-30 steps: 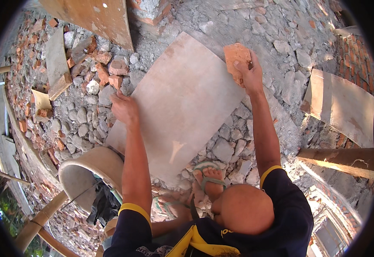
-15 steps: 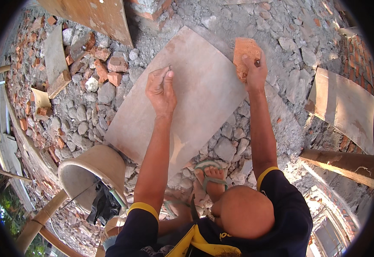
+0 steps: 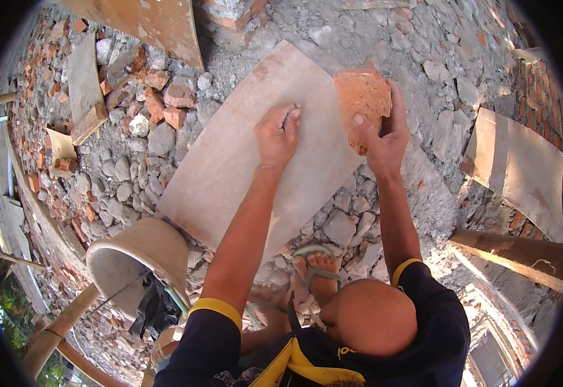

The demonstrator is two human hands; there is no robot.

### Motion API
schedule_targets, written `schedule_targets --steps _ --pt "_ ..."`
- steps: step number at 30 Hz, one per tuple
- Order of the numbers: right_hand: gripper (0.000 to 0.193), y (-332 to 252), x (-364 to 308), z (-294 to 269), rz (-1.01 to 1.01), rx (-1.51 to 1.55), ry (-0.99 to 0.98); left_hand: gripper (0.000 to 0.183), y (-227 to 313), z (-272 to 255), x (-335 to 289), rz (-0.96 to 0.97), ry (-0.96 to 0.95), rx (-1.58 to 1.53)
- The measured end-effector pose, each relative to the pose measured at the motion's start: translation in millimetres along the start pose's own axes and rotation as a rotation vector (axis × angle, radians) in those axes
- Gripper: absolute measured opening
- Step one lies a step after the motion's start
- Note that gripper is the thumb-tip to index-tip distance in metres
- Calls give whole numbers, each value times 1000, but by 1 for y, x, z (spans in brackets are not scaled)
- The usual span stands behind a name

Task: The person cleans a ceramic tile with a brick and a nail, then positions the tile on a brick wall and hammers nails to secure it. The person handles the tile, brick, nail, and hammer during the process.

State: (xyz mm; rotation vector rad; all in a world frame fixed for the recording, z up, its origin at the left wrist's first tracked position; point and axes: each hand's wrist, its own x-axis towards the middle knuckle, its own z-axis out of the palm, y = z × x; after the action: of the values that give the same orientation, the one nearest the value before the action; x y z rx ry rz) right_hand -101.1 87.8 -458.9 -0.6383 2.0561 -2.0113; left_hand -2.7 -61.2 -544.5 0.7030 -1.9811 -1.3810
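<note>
Over the pale flat board [image 3: 236, 161], my left hand [image 3: 277, 137] is closed, thumb pressed against the curled fingers. A tiny greyish bit shows at the fingertips, too small to name. To its right, my right hand [image 3: 388, 138] grips an orange-red brick [image 3: 362, 97], its thumb on the near face and its fingers round the right side. The brick has a rough, broken-looking lower edge and is held up at the board's right edge. A gap separates the brick from my left hand.
Grey stones [image 3: 123, 171] and broken brick pieces [image 3: 178, 95] cover the ground at left. A tipped bucket [image 3: 165, 248] with a black plastic bag [image 3: 152, 309] lies at lower left. More boards [image 3: 517, 161] and a wooden beam [image 3: 513, 255] are at right. My sandalled foot [image 3: 320, 267] is on the rubble.
My left hand has moved right, toward the brick, still closed. My right hand has turned the brick so its broad face shows, and brought it slightly left and nearer.
</note>
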Motion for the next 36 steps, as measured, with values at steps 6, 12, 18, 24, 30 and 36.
schedule_targets --steps 6,12,18,24,30,36 --pt "80 -22 3 17 -17 -157 -216 10 -6 0 2 161 35 117" --pt "79 -59 15 26 -372 -609 -285 11 -12 6 -1 280 31 219" --pt "77 -64 19 40 -758 -516 -131 14 -14 6 -3 255 -24 258" --pt "75 -68 20 41 -532 -622 -188 17 -15 7 -5 291 5 244" --pt "69 -63 17 48 -801 -523 -53 18 -13 6 -1 306 -10 271" --pt "67 -57 14 47 -601 -505 -56 20 -13 4 2 301 -38 270"
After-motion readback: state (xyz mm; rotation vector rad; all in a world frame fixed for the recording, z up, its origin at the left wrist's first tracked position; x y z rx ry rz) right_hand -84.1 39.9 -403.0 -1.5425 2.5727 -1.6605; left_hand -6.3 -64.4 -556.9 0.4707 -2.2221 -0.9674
